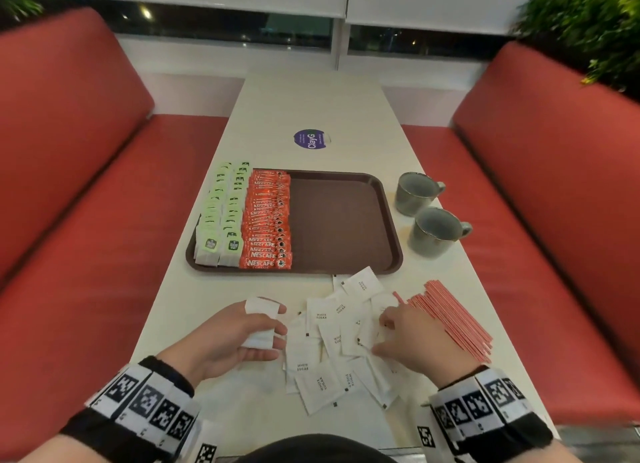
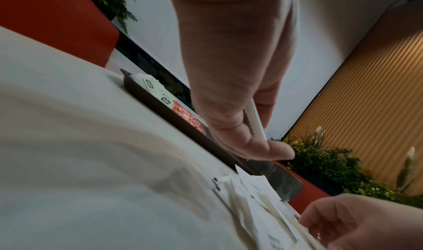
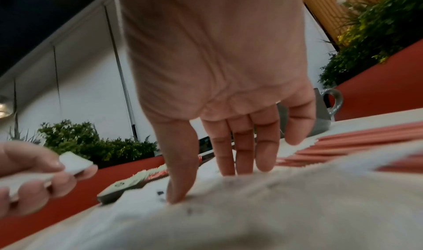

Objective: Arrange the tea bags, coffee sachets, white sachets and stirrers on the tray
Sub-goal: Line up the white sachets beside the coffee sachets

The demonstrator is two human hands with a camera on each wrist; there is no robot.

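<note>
A brown tray (image 1: 346,220) holds two rows of green tea bags (image 1: 221,217) at its left and a row of red coffee sachets (image 1: 268,220) beside them. Its right half is bare. Loose white sugar sachets (image 1: 332,345) lie scattered on the table in front of the tray. My left hand (image 1: 242,334) holds a small stack of white sachets (image 1: 261,319) (image 2: 254,122) between thumb and fingers. My right hand (image 1: 408,334) (image 3: 226,145) rests fingertips down on the loose pile, thumb and fingers spread on the sachets. Red stirrers (image 1: 453,319) lie to its right.
Two grey mugs (image 1: 417,192) (image 1: 438,230) stand right of the tray. A purple round sticker (image 1: 311,139) sits further up the white table (image 1: 311,99). Red bench seats (image 1: 86,220) flank both sides, with plants behind.
</note>
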